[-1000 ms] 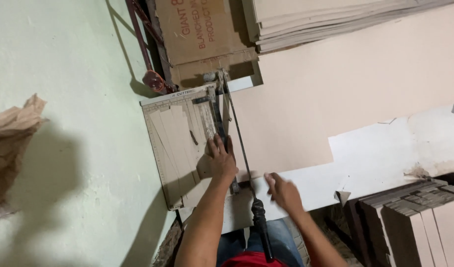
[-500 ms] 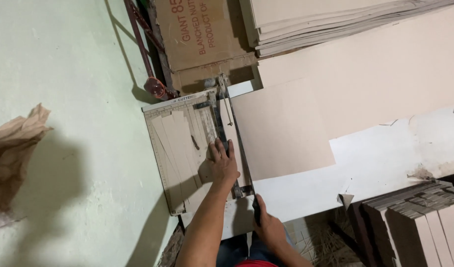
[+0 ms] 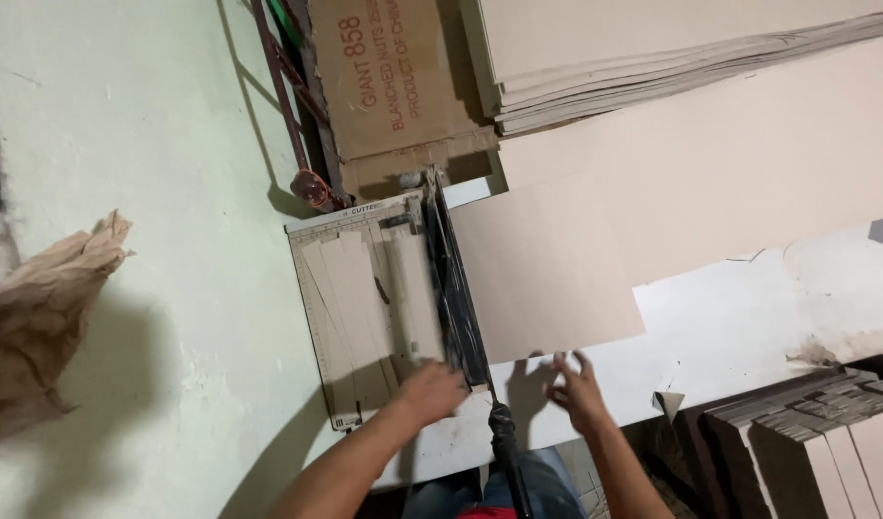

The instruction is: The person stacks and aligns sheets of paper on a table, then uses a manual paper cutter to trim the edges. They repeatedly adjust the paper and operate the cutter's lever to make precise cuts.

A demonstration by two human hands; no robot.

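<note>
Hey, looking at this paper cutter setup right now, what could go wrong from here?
The left hand rests on the cut strips right beside the lowered blade arm, so fingers could get nicked there. The right hand is off the handle, leaving it unheld. The large sheet lies loose and may slide askew.

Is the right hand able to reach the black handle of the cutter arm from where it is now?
Probably yes. The right hand is open beside the black handle, at the sheet's near edge, and nothing lies between them.
</note>
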